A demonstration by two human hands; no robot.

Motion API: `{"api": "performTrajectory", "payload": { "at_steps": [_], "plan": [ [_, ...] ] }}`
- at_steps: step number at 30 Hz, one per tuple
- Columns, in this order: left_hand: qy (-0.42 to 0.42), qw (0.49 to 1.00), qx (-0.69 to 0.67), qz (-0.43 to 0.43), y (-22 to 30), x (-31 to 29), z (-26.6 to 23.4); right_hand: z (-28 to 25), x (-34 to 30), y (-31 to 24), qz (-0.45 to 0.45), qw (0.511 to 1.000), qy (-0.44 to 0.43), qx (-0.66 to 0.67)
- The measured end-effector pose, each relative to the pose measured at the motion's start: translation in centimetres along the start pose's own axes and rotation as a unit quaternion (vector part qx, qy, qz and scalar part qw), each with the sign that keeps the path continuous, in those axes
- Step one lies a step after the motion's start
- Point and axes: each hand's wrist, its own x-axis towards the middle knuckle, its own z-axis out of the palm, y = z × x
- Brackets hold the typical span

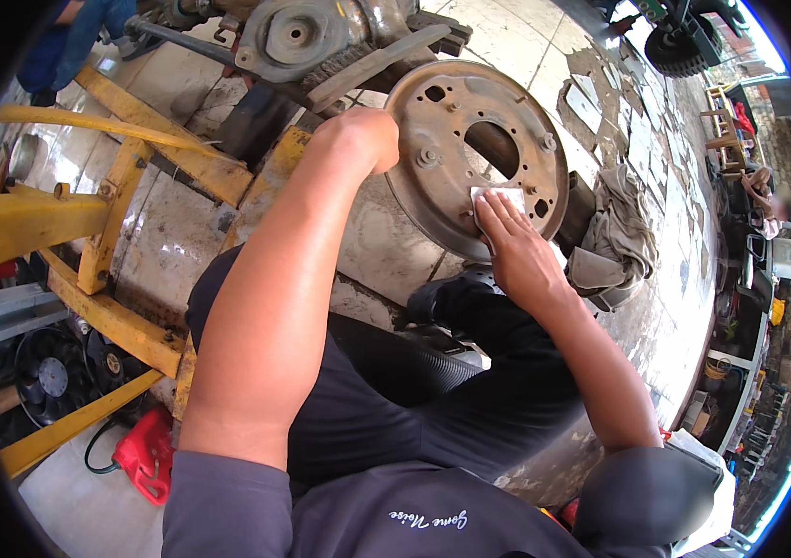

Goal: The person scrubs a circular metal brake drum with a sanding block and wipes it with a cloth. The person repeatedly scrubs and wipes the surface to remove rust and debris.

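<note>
A round rusty brake backing plate (442, 102) faces me, mounted on an axle end. My right hand (516, 246) presses a small white piece of sandpaper or cloth (498, 193) flat against the plate's lower part. My left hand (363, 135) is bent at the wrist against the plate's left rim; its fingers reach behind the plate and are hidden. A grey hub or housing (293, 37) sits just behind and left of the plate.
Yellow steel stand frames (117, 186) stand at the left. A grey rag (614, 237) lies on the floor right of the plate. A red jerrycan (146, 454) and black fans (52, 372) are at lower left. Another person (75, 37) stands at top left.
</note>
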Motion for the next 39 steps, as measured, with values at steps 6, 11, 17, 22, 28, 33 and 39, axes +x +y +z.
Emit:
{"api": "performTrajectory", "payload": {
  "at_steps": [6, 11, 17, 22, 28, 33, 39],
  "plan": [
    [0.004, 1.000, -0.009, -0.002, -0.1, -0.1, 0.1, 0.2, 0.0, -0.3, -0.007, 1.000, 0.004, 0.013],
    [0.002, 1.000, -0.009, 0.010, 0.0, 0.0, 0.0, 0.5, 0.5, -0.4, 0.002, 1.000, 0.015, 0.012],
    [-0.001, 1.000, -0.009, 0.005, 0.2, -0.4, -0.3, 1.3, -0.6, -1.3, 0.009, 1.000, 0.013, -0.027],
    [0.014, 1.000, -0.005, 0.015, -0.1, -0.1, 0.1, 1.6, 0.2, -1.5, 0.021, 0.999, 0.029, -0.025],
    [-0.005, 1.000, 0.006, 0.014, 0.2, 0.0, -0.1, 1.5, 0.0, -1.8, 0.019, 0.999, 0.022, -0.032],
    [0.002, 1.000, -0.009, -0.014, 0.6, 0.0, -0.2, 1.7, -1.1, -1.5, 0.008, 0.999, 0.009, -0.049],
    [0.022, 0.999, 0.001, 0.028, 0.2, 0.1, 0.2, 1.4, 0.7, -0.7, 0.018, 0.999, 0.028, -0.002]
  ]
}}
